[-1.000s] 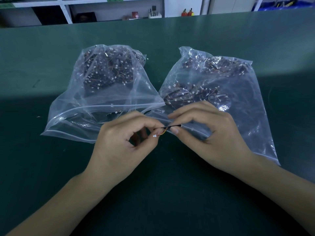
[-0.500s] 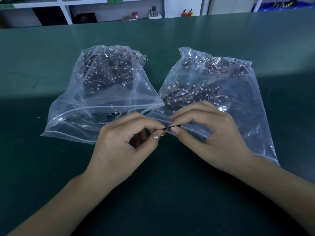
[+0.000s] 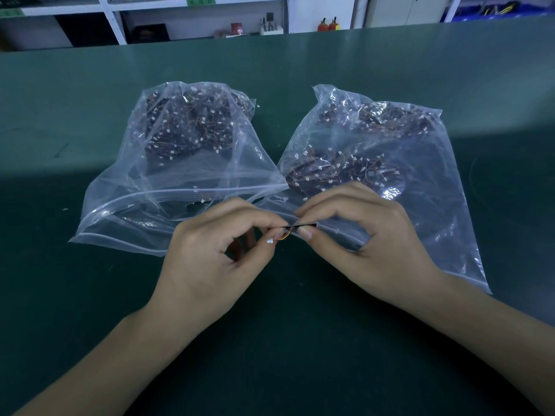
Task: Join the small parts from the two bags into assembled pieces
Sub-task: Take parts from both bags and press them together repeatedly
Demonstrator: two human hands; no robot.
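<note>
The left hand (image 3: 210, 262) and right hand (image 3: 369, 244) meet fingertip to fingertip, each pinching an end of a thin black piece with short orange wires and a tiny white plug (image 3: 270, 241). It hangs between both thumbs, just in front of the two clear plastic bags of dark wired parts (image 3: 186, 163) (image 3: 375, 151). To seat it well, I'd line the ends up straight, push gently, keep the wires unkinked

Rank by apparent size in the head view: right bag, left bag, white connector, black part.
1-2. right bag and left bag: look alike, unranked.
3. black part.
4. white connector.
</note>
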